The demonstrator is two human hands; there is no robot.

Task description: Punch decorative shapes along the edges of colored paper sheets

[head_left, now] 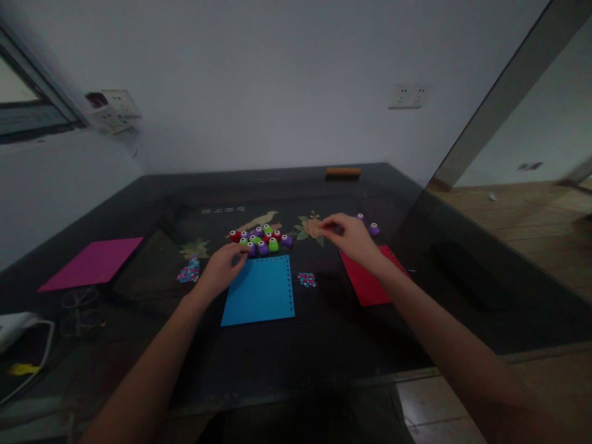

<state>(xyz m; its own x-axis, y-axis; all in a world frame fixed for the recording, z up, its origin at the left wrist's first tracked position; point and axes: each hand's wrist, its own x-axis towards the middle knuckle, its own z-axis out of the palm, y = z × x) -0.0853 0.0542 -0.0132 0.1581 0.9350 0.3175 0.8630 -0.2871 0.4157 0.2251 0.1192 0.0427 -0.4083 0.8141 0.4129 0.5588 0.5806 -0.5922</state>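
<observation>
A cluster of small one-eyed toys (263, 247) in purple, green and red stands on the dark table. At its near left edge my left hand (224, 266) has thumb and forefinger closed at a purple one-eyed toy (251, 250). Just below lies a blue sheet (259, 291) with dots or holes along its top and right edges. My right hand (348, 235) is raised over the far end of a red sheet (367, 285), its fingertips pinched together; whatever they hold is too small to make out. Two purple one-eyed toys (374, 229) stand beyond that hand.
Small pink and blue pieces form one pile (189, 270) left of the blue sheet and another pile (307, 280) right of it. A magenta sheet (95, 264) lies far left, near a white power strip (16, 327) with a cable. An orange-brown bar (343, 171) rests by the wall.
</observation>
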